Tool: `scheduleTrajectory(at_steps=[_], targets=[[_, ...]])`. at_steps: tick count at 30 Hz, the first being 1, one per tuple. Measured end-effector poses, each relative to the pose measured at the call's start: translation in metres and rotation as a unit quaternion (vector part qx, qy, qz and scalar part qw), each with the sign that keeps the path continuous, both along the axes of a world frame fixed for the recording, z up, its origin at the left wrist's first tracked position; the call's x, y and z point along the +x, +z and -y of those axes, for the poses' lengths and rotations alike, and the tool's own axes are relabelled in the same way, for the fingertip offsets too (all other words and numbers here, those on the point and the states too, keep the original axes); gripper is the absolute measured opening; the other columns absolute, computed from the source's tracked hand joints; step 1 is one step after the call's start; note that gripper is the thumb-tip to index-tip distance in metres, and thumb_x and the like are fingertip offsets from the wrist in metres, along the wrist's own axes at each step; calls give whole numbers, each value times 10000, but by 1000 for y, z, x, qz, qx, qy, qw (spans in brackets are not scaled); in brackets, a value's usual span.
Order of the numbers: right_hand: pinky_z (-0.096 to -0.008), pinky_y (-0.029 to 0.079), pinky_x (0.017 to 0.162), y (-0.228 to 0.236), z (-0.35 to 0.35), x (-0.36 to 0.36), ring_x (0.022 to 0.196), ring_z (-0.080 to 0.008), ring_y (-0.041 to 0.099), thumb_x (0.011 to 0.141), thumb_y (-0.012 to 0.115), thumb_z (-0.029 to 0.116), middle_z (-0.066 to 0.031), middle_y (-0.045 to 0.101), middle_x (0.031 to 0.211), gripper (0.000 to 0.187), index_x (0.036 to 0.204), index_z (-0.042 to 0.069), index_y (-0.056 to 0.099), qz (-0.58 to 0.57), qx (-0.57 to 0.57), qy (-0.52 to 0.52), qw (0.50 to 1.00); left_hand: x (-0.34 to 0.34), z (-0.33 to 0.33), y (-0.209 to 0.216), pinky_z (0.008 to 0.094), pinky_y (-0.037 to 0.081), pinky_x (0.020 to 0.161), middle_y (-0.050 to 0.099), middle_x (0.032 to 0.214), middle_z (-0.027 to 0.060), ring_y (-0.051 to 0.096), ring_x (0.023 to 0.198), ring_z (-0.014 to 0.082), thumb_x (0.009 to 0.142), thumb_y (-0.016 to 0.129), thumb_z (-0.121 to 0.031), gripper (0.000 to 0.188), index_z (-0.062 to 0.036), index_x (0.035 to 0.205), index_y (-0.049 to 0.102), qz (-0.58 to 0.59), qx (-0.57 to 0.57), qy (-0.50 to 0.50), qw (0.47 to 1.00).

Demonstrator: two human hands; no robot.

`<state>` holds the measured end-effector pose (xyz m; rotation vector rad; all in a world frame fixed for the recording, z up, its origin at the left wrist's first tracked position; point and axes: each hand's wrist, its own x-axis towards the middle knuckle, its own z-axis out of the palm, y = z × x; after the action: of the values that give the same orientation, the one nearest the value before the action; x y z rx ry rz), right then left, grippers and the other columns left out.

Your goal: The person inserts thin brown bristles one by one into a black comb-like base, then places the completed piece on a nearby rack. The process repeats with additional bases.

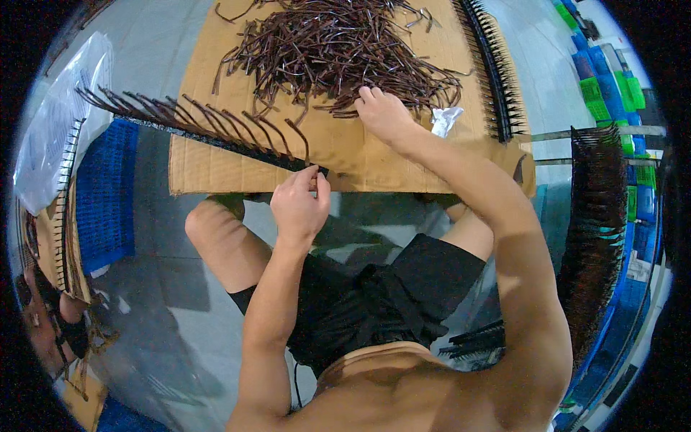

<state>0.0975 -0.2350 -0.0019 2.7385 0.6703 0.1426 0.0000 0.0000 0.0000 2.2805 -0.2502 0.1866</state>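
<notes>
A heap of thin, curved brown pieces that look like eyeglass temples (pixel 324 50) lies on a cardboard sheet (pixel 403 169) in front of me. At its near edge my right hand (pixel 385 115) is closed, fingertips curled among the temples. A long black rack bar (pixel 237 149) slants across the cardboard's left side, with a row of brown temples standing along it. Over the bar's near right end my left hand (pixel 299 205) is closed, thumb and forefinger pinched at the foot of the last standing temple. What exactly those fingertips hold is hidden.
Along the cardboard's right edge lies another filled black rack (pixel 493 72), close to crumpled white paper (pixel 445 121). More racks hang at the right (pixel 594 230). A blue crate (pixel 106 191) and clear plastic bag (pixel 61 137) are at left; blue and green bins (pixel 608 86) line the far right.
</notes>
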Motion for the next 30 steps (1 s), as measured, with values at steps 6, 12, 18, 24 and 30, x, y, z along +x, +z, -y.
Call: scheduleTrajectory(at_steps=[6,12,18,24,30], targets=[[-355,544,697,36,-9,-14,910,-268,614,812,565,150,-132,586,949,159,875,20,629,-86,-15,89,992,7,12,-3,363,484,617,679,775,80,642,648,246,800,712,-220,199,-56,907,681,66,25,-4,997],[-378,551,699,19,-18,-28,833,-306,659,829,553,131,-163,643,913,195,962,-2,604,-145,89,-51,984,5,9,-11,362,504,617,691,787,100,660,654,249,819,706,-235,191,-71,919,699,44,26,0,999],[-306,508,659,23,-11,-26,714,-189,614,813,603,118,-95,656,841,270,1068,33,612,-119,557,-219,792,5,10,-10,370,516,632,695,790,120,669,674,260,832,699,-239,203,-50,904,704,40,-12,7,999],[-289,507,753,-32,-9,-57,839,-172,649,860,621,138,-87,689,949,194,1010,22,664,-67,659,-237,711,0,17,-9,364,521,664,696,811,132,677,726,280,828,713,-240,216,-36,899,707,-59,-114,41,991],[-248,501,682,15,-63,-94,762,-94,623,892,639,161,-67,690,873,204,1010,-3,662,-173,760,-201,593,5,13,-27,385,494,657,683,808,116,647,719,298,815,697,-180,142,-49,867,682,109,-30,2,994]])
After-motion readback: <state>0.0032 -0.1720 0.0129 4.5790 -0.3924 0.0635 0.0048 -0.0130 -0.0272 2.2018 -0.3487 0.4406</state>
